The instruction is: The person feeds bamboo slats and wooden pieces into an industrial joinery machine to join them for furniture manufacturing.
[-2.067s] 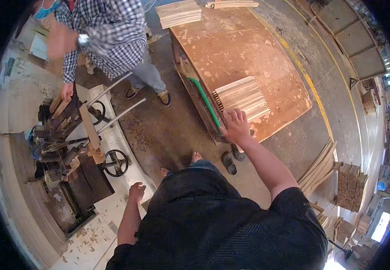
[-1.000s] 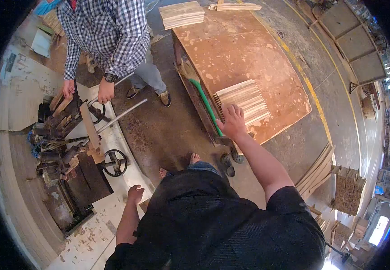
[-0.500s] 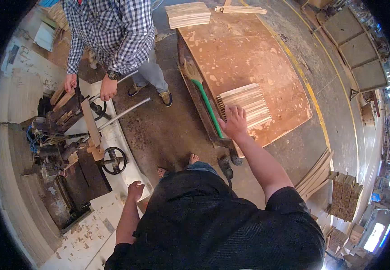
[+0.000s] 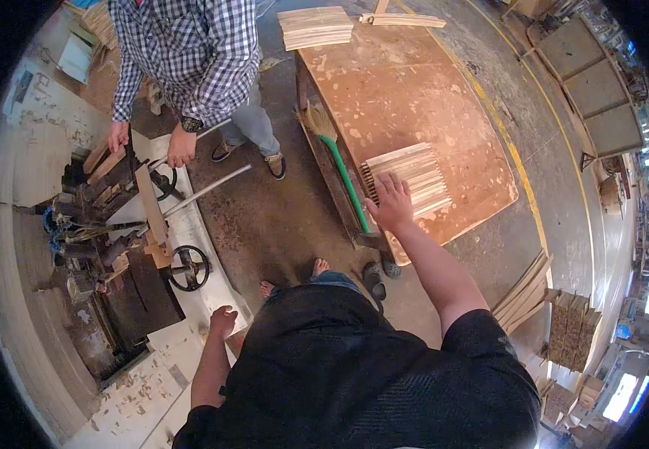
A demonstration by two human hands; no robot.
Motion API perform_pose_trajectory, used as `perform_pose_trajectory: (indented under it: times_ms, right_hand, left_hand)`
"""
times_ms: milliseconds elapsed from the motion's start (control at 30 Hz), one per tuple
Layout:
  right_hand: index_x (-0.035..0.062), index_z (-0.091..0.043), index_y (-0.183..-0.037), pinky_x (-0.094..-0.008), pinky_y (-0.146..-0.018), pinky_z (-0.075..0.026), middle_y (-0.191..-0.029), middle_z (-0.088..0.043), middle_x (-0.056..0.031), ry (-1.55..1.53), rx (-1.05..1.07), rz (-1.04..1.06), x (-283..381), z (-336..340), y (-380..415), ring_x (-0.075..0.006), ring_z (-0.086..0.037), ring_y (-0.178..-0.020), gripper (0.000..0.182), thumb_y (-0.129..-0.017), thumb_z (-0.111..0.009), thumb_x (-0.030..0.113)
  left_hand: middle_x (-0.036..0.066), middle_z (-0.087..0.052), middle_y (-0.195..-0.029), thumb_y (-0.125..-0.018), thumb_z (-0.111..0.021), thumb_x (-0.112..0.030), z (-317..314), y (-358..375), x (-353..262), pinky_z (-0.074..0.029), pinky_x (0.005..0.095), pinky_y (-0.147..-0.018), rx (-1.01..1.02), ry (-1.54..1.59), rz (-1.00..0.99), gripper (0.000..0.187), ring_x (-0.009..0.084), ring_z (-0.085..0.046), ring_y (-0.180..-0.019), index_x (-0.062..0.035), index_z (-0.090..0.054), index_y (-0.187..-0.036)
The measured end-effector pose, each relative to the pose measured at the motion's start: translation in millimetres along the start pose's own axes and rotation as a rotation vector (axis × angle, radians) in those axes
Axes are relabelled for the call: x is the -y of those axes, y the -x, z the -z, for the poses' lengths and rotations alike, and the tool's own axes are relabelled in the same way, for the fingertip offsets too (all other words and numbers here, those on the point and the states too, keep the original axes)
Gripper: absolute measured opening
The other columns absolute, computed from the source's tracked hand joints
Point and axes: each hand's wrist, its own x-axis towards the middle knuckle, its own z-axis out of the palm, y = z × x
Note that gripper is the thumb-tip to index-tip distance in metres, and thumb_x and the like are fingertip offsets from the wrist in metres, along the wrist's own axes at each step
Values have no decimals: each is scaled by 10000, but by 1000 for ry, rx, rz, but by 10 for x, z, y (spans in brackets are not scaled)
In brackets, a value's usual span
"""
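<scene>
Right hand [image 4: 392, 202] is out over the near end of the slat stack [image 4: 408, 178], fingers spread wide and flat, fingertips touching the slats, nothing gripped. The stack lies on the brown surface [image 4: 414, 82], near its front edge, the slats side by side in a fanned row. Just to the left of the stack, a green-handled broom [image 4: 339, 168] leans along the surface's edge, bristles up at the far end. Left hand [image 4: 223, 322] is down low by the person's side, loosely curled, resting on the white edge of the machine [image 4: 115, 224]; whether it holds anything cannot be told from here. The two hands are well apart. Bare toes [image 4: 294, 277] show on the concrete floor between machine and surface. Across the machine stands a co-worker in a checked shirt [image 4: 190, 52], one hand [image 4: 181, 146] on a metal bar [image 4: 205, 191], the other hand [image 4: 117, 137] at the wood pieces clamped on top. At the far end of the surface sits another stack [image 4: 315, 26], and more boards [image 4: 526, 288] lean at the right.
</scene>
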Motion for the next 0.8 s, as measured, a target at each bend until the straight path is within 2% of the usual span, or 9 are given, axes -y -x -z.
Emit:
perform_pose_trajectory:
  times_ms: [133,200,367,467,533,733,800]
  right_hand:
    - [47,-539,-1306,-516,-1105,-300,-1384,-495,-123,-7,28,-4,-2,38,-68,-341,-392,-1338,614,-837,-658,424]
    - [44,-543,-1302,-511,-1101,-305,-1368,-503,-126,-15,47,-10,-24,17,-104,-344,-398,-1328,612,-836,-660,422]
    - [43,-535,-1277,-518,-1085,-322,-1317,-520,-138,24,28,-29,46,-3,-168,-354,-429,-1275,587,-831,-664,402]
    - [54,-493,-1338,-516,-1085,-320,-1330,-499,-144,-4,-1,-71,114,10,-184,-363,-419,-1278,639,-836,-661,413]
    - [69,-457,-1380,-515,-1080,-324,-1331,-488,-144,36,69,-103,136,36,-200,-367,-423,-1269,685,-835,-659,432]
    - [69,-482,-1357,-511,-1078,-326,-1311,-497,-149,19,56,-91,130,81,-223,-366,-418,-1274,669,-831,-652,447]
    - [68,-491,-1352,-513,-1074,-328,-1314,-500,-150,25,25,-81,109,83,-230,-367,-420,-1272,666,-825,-656,441]
  left_hand:
    - [170,-720,-1007,-845,-691,-278,30,72,-107,-543,348,-833,-27,-14,-18,459,243,-694,-903,-26,-634,-1225]
    - [175,-719,-1023,-843,-693,-283,81,211,-316,-542,358,-849,-29,49,49,461,256,-694,-926,-27,-636,-1222]
    - [179,-717,-1043,-840,-687,-294,67,103,-191,-536,374,-882,-66,-49,-4,456,286,-693,-959,-37,-640,-1214]
    - [179,-719,-1038,-839,-683,-297,49,90,-140,-534,377,-893,-61,-36,-3,454,290,-692,-970,-42,-641,-1212]
    - [178,-720,-1031,-839,-683,-296,42,69,-111,-533,375,-893,-58,-26,2,452,287,-692,-970,-44,-641,-1212]
    - [184,-718,-1026,-846,-683,-289,55,172,-165,-540,376,-875,-52,-53,-12,441,285,-695,-950,-40,-640,-1208]
    - [188,-707,-1070,-864,-643,-313,71,244,-248,-526,382,-906,-17,-7,33,436,316,-679,-995,-37,-645,-1202]
